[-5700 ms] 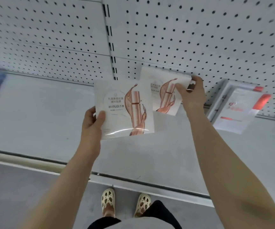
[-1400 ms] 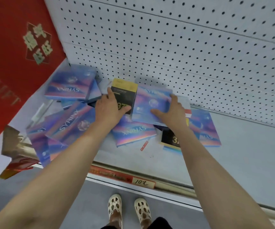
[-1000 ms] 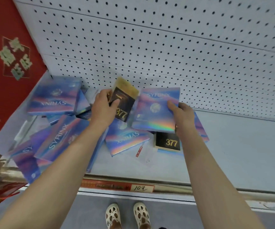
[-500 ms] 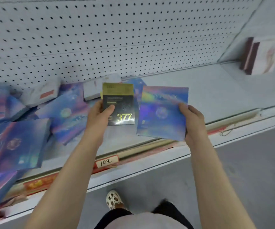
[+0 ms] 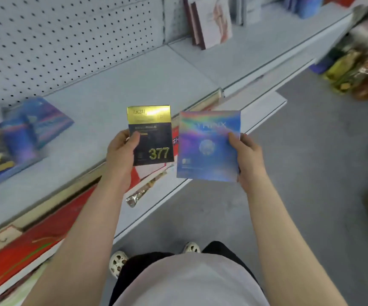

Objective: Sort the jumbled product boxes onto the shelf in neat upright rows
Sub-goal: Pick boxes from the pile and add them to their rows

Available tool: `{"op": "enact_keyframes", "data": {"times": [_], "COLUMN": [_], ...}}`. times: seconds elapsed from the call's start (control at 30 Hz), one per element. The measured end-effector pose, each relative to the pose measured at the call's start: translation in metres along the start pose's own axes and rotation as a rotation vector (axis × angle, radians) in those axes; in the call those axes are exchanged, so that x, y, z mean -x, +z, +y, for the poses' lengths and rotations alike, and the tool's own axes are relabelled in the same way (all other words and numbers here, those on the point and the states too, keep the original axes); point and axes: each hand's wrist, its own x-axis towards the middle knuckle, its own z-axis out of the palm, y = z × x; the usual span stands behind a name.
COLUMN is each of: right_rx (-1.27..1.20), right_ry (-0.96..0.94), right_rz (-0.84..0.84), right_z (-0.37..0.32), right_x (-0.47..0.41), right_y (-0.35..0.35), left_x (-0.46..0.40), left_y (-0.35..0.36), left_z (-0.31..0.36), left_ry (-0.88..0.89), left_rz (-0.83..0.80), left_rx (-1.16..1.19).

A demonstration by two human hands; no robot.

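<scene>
At 9 o'clock the pile of boxes [image 5: 19, 138] on the shelf [image 5: 116, 85] is blurred and cut by the frame edge; only a blue box and part of a "377" print can be read. The red strip [image 5: 30, 239] on the shelf front at 8 o'clock is also smeared.

The left hand [image 5: 121, 157] grips the black and gold box [image 5: 150, 134] by its left edge, thumb on the front. This box stands upright, long axis from 6 to 12 o'clock, gold band on top, "377" readable. The right hand [image 5: 247, 160] grips the shiny blue box [image 5: 208, 145] by its right edge, thumb on the front. It is almost square, also upright, its title letters partly lost in glare. Both boxes are in the air over the shelf front edge, just beside each other, not touching.

At 1 o'clock pale boxes [image 5: 211, 21] stand upright on the shelf. At 3 o'clock some blurred goods [image 5: 360, 69] lie on the floor.

Half a second ago the pile was larger in view and the standing boxes were far at the upper right; now the view has turned right toward them, and both hands keep the same grasp.
</scene>
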Motion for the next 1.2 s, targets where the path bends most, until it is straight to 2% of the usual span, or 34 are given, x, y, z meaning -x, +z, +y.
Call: {"op": "enact_keyframes", "data": {"times": [0.23,0.4,0.53,0.93,1.2], "right_rx": [-0.023,-0.077,-0.095,-0.073,-0.055], "right_ry": [-0.005,0.015,-0.002,-0.020,-0.034], "right_rz": [0.278,0.443,0.506,0.629,0.565], "right_z": [-0.005,-0.016,-0.033,-0.114,-0.154], "right_x": [-0.041,-0.084,-0.131,-0.302,-0.434], "right_y": [-0.128,-0.192,-0.228,-0.331,-0.428], "left_x": [-0.009,-0.034,-0.063,-0.153,-0.200], "left_y": [0.147,0.248,0.320,0.548,0.699], "left_z": [-0.015,-0.016,-0.017,0.020,0.016], "left_ry": [-0.031,0.019,0.002,0.015,0.052], "left_rz": [-0.261,-0.394,-0.442,-0.578,-0.539], "left_rx": [-0.153,-0.228,-0.237,-0.316,-0.316]}}
